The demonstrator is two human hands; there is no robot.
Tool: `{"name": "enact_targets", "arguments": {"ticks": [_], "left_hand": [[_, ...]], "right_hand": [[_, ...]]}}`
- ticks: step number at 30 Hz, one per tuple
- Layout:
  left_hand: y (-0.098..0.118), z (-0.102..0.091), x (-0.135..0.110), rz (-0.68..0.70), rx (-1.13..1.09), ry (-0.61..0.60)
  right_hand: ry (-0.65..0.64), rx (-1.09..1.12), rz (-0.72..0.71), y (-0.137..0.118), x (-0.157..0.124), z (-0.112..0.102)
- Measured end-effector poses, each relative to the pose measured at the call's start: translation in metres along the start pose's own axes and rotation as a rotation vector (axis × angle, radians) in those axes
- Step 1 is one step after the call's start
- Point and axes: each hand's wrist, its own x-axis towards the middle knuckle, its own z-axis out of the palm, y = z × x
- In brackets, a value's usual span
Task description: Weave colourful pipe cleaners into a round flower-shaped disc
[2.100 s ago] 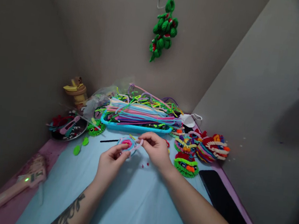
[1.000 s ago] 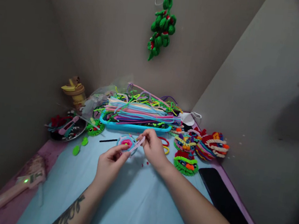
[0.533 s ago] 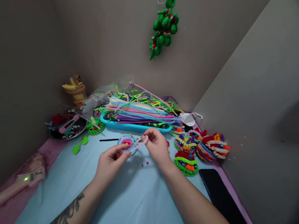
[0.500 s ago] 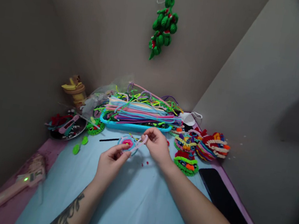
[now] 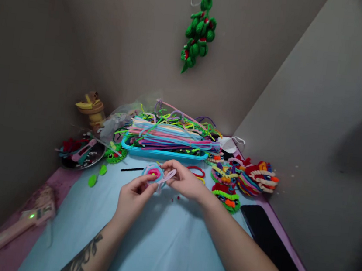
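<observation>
My left hand (image 5: 134, 196) pinches the near edge of a small round coil of pipe cleaners (image 5: 153, 172), pink in the middle with blue and lilac rings. My right hand (image 5: 184, 181) is closed on the loose lilac pipe cleaner end (image 5: 168, 177) that runs off the coil's right side. Both hands hover just above the light blue table cover (image 5: 154, 246).
A blue tray (image 5: 162, 152) heaped with coloured pipe cleaners stands behind the hands. Finished pipe cleaner figures (image 5: 244, 178) lie to the right, red and yellow rings (image 5: 196, 171) beside them. A black phone (image 5: 270, 243) lies front right. A dish of bits (image 5: 81, 154) and a glue gun (image 5: 21, 221) sit left.
My right hand has dropped lower and turned flatter, drawing the lilac end down along the coil's right side. The red ring behind it now shows. My left hand keeps its pinch.
</observation>
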Motion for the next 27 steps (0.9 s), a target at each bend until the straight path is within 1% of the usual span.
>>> {"name": "enact_targets", "arguments": {"ticks": [2, 4, 6, 7, 10, 13, 17, 19, 22, 27], "left_hand": [[-0.001, 0.000, 0.000, -0.015, -0.012, 0.027], [-0.003, 0.000, 0.001, -0.022, -0.015, 0.045], [-0.006, -0.001, 0.002, -0.024, -0.028, 0.053], [-0.008, -0.001, 0.002, -0.028, -0.040, 0.053], [-0.010, -0.002, 0.005, -0.056, -0.109, 0.054], [-0.010, -0.003, 0.007, -0.084, -0.192, 0.059], [-0.009, -0.003, 0.008, -0.110, -0.276, 0.061], [-0.009, -0.003, 0.009, -0.119, -0.303, 0.055], [-0.008, -0.003, 0.009, -0.122, -0.323, 0.060], [-0.008, -0.003, 0.009, -0.109, -0.306, 0.105]], "right_hand": [[0.002, -0.014, -0.002, -0.001, -0.001, 0.007], [0.067, -0.025, 0.001, -0.001, -0.001, 0.015], [0.146, 0.000, -0.005, 0.001, -0.001, 0.023], [0.165, 0.019, -0.007, 0.002, -0.002, 0.027], [0.125, 0.061, -0.008, 0.004, -0.004, 0.034], [0.084, 0.056, -0.038, 0.006, -0.007, 0.037], [0.115, -0.010, -0.121, 0.010, -0.007, 0.040], [0.150, -0.040, -0.158, 0.013, -0.006, 0.041], [0.240, -0.111, -0.174, 0.018, -0.004, 0.041], [0.386, -0.207, -0.200, 0.022, -0.002, 0.039]]}}
